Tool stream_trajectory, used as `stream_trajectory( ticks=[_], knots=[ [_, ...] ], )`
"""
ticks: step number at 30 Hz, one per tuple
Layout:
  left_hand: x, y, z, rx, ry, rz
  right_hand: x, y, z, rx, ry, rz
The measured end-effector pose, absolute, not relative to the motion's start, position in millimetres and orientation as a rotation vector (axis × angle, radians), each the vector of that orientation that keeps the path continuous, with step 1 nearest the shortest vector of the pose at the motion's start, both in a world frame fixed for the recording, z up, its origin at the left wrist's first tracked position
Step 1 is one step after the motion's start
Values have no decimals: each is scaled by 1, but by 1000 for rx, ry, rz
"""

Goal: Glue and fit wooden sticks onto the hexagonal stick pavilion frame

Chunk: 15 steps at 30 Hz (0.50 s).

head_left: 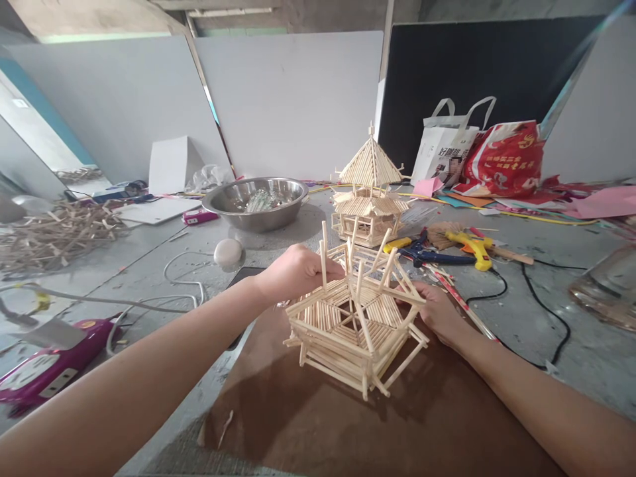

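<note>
A pavilion model of thin wooden sticks (348, 331) stands in front of me, six-sided, with a railing around its lower edge and several upright posts on top. My right hand (440, 315) grips its right side, the fingertips partly hidden behind the sticks. At the far left of the model, my left hand (298, 273) is closed, its fingers bent in behind an upright post. What those fingers pinch is hidden. Under the model lies a brown board (278, 424). Behind it rises a taller stick pavilion (370, 165) with a pointed roof.
Glue guns (467, 248) with black cords lie to the right. A metal basin (256, 205) stands behind left. A purple power strip (64, 358) with white cables sits at left, near a heap of sticks (64, 232). Bags (507, 159) stand at the back right, and a glass jar (609, 288) at right.
</note>
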<state>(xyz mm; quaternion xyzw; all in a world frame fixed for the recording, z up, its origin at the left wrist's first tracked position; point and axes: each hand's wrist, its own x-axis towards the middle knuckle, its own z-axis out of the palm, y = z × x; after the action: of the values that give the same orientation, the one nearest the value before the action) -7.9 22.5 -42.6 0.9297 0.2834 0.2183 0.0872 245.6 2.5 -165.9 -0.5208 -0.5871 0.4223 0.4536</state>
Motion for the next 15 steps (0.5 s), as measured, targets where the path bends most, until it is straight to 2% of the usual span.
stream_trajectory(
  ticks=[8,15],
  knots=[
    [-6,17,-43,2823,960,712,246,3,-166,-1271,-1469,1056],
    [-15,18,-48,2589,1173,903,245,1,-162,-1284,-1441,1053]
  ],
)
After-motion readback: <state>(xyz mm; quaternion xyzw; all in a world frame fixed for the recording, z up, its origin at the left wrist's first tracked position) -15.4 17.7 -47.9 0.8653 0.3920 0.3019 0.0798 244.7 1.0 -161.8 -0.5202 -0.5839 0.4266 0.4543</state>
